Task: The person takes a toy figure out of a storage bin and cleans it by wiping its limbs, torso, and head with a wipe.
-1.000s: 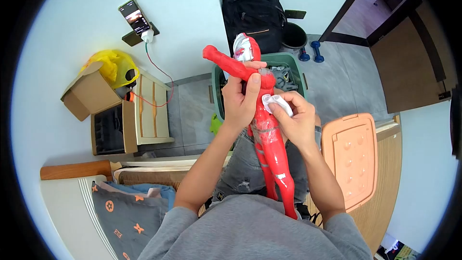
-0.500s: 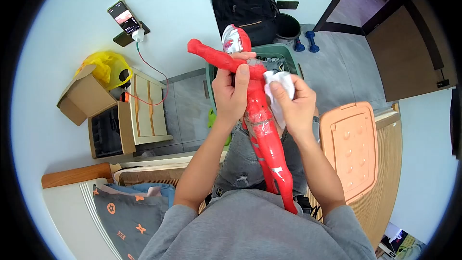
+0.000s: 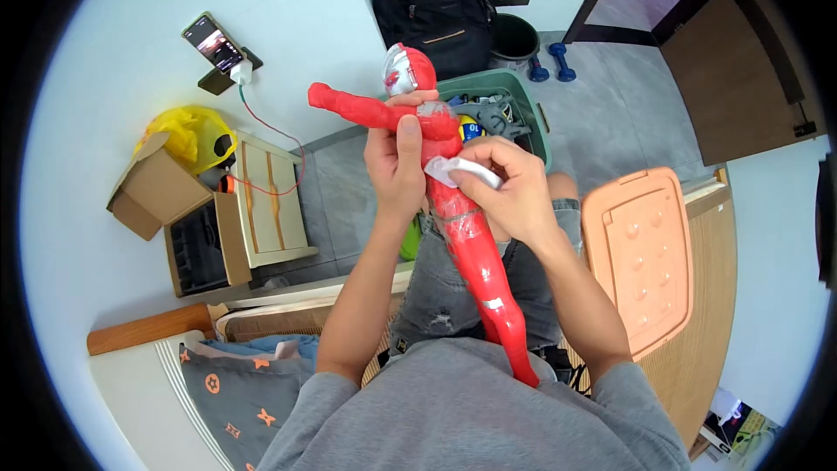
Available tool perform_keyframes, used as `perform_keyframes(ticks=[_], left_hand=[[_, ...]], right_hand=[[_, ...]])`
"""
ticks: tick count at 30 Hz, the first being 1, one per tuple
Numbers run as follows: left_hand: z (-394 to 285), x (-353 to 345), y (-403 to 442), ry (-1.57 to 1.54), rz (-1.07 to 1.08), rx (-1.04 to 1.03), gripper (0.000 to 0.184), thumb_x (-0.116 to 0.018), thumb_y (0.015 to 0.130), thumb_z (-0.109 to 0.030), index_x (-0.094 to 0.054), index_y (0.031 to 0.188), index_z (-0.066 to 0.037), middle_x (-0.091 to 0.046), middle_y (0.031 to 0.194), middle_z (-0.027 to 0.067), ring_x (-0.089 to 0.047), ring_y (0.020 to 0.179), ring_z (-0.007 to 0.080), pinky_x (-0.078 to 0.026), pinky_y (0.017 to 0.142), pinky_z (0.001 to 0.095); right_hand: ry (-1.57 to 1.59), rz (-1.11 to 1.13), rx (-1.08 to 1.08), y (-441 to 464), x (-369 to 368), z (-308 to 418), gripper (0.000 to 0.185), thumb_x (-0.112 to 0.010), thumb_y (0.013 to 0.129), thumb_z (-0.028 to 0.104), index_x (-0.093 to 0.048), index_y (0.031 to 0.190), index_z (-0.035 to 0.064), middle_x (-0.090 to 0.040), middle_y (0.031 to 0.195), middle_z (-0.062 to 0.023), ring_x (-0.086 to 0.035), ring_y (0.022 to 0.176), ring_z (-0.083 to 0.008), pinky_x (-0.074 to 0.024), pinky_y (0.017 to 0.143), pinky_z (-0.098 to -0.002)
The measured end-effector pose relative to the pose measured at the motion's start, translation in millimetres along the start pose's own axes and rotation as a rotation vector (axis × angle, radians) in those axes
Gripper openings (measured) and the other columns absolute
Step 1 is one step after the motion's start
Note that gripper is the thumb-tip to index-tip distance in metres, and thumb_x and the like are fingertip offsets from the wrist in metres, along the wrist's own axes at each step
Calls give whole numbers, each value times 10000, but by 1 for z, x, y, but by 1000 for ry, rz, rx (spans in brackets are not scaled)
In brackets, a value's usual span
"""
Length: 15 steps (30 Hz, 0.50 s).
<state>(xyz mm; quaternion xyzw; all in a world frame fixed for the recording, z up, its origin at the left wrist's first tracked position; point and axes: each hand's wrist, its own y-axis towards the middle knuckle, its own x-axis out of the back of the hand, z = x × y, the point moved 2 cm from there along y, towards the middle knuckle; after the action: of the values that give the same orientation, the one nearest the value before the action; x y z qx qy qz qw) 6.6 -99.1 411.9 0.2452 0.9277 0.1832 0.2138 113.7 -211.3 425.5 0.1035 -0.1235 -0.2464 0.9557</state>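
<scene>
A large red toy figure with a silver-and-red head slants across my lap, its feet against my shirt and one arm stretched out to the left. Its surface is shiny, with grey patches at the shoulder and waist. My left hand is closed around the figure's upper body and outstretched arm, thumb on the front. In my right hand, a white wipe is pinched between thumb and fingers and pressed on the figure's chest. Part of the torso is hidden by the wipe and this hand.
A green bin with several toys stands beyond my knees, before a black backpack. An orange lid lies at right. Leftward are a cardboard box, a small cabinet and a phone on the wall. Blue dumbbells rest on the floor.
My right hand has moved the wipe left onto the figure's chest. The figure's upper part and my left hand have shifted slightly left, and more toys in the bin show.
</scene>
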Motion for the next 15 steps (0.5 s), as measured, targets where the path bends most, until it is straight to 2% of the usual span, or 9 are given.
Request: perform_keyframes(ticks=[4, 6, 8, 9, 10, 11, 12, 14, 15], left_hand=[[2, 2, 0, -15, 3, 2, 228, -500, 1027, -200, -538, 1133, -2, -630, 1181, 125, -597, 1011, 147, -485, 910, 312], [6, -1, 0, -40, 12, 9, 212, -505, 1022, -180, -538, 1132, -2, -631, 1179, 126, -596, 1020, 151, -484, 915, 313], [8, 1, 0, 83, 25, -27, 238, -520, 1006, -176, -522, 1176, -9, -622, 1212, 143, -618, 1019, 173, -509, 911, 336], [5, -1, 2, 86, 26, -34, 238, -520, 1006, -176, -522, 1176, -9, -622, 1212, 143, -618, 1019, 173, -509, 911, 336], [1, -4, 1, 121, 17, -48, 237, -585, 956, -115, -529, 1159, -7, -627, 1195, 135, -610, 1023, 168, -494, 922, 329], [-3, -5, -1, 158, 5, -54, 267, -650, 905, -55, -536, 1141, -5, -632, 1177, 127, -602, 1026, 162, -479, 933, 321], [-3, -2, -2, 162, -3, -50, 267, -650, 905, -55, -536, 1141, -5, -632, 1177, 127, -602, 1026, 162, -479, 933, 321], [1, 4, -2, 118, -25, -24, 343, -700, 862, -47, -528, 1157, -7, -631, 1182, 138, -605, 1040, 178, -481, 948, 342], [2, 5, -2, 114, -21, -22, 343, -700, 862, -47, -528, 1157, -7, -631, 1182, 138, -605, 1040, 178, -481, 948, 342]], right_hand=[[11, 65, -1, 2, 2, 3, 156, -741, 789, 51, -702, 934, 8, -659, 819, -75, -637, 703, -144, -504, 651, -277], [-105, -25, 79, 5, 0, 13, 153, -735, 793, 49, -703, 938, 12, -656, 810, -81, -644, 717, -156, -505, 657, -283], [-117, -48, 69, 3, -1, 5, 167, -728, 817, 58, -695, 973, 7, -680, 851, -75, -647, 762, -133, -511, 676, -273], [63, -94, 0, 2, -3, -4, 174, -726, 834, 68, -689, 991, 2, -688, 881, -65, -642, 782, -114, -514, 688, -263], [243, -133, -68, 2, -3, -12, 183, -724, 852, 79, -683, 1010, -3, -697, 911, -55, -636, 803, -95, -517, 701, -253], [259, -93, -118, -1, 4, -16, 221, -723, 887, 125, -662, 1052, -9, -693, 960, -32, -623, 838, -70, -515, 728, -232], [261, -86, -125, -2, 6, -18, 221, -723, 887, 125, -662, 1052, -9, -693, 960, -32, -623, 838, -70, -515, 728, -232], [595, -63, -290, -2, 8, -25, 250, -725, 899, 159, -651, 1074, -4, -684, 964, -21, -620, 837, -66, -509, 736, -222], [603, -48, -296, -3, 8, -25, 275, -726, 905, 184, -639, 1089, -1, -678, 959, -12, -608, 843, -59, -502, 745, -223]])
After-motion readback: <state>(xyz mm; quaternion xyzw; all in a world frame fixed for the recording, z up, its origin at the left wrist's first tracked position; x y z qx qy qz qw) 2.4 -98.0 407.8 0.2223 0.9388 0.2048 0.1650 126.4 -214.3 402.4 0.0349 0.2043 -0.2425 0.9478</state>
